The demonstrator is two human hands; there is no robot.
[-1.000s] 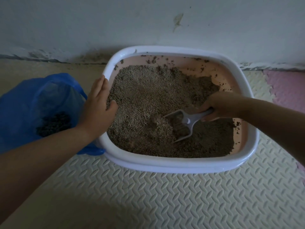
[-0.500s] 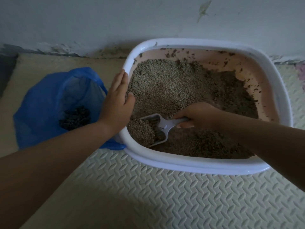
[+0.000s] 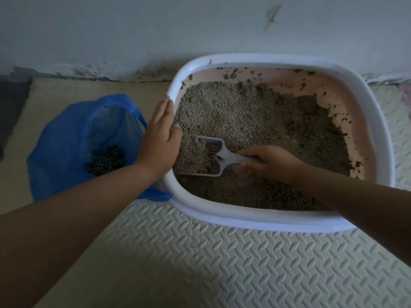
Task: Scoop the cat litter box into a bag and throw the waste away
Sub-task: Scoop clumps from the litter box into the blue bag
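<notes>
Obs, mid-scoop.

- Your right hand (image 3: 270, 162) is curled round the handle of the scoop (image 3: 219, 157). Grip is far back on the handle; thumb position can't be read.
- Scoop is inside the litter box (image 3: 244, 221), near-left part, blade toward the left wall. It is heaped w/ pale litter (image 3: 193, 154) and looks just clear of the bed.
- Your left hand (image 3: 159, 141) lies flat on the box's left rim, fingers straight and pressed together, thumb hanging inside close to the blade tip. It grips nothing, only steadies.
- Bag (image 3: 66, 138) is on the floor mat (image 3: 200, 263), against the box's left wall, mouth open upward. There is a dark pile of waste (image 3: 105, 160) at its bottom.

Handling, est.:
- Litter is loose grain and will pour off any tilted edge. The blade is slotted, so clean grains should sift out w/ a light shake over the box (clumps stay).
- A full blade is prob. heavy for a thin plastic handle. Choke up toward the neck and keep it level across the rim.
- Bag is thin, limp film and its mouth won't hold shape unaided. Your left hand is nearest, so pinch the bag's lip open before tipping.
- Risk: spill onto the mat at the gap btw. rim and bag.
</notes>
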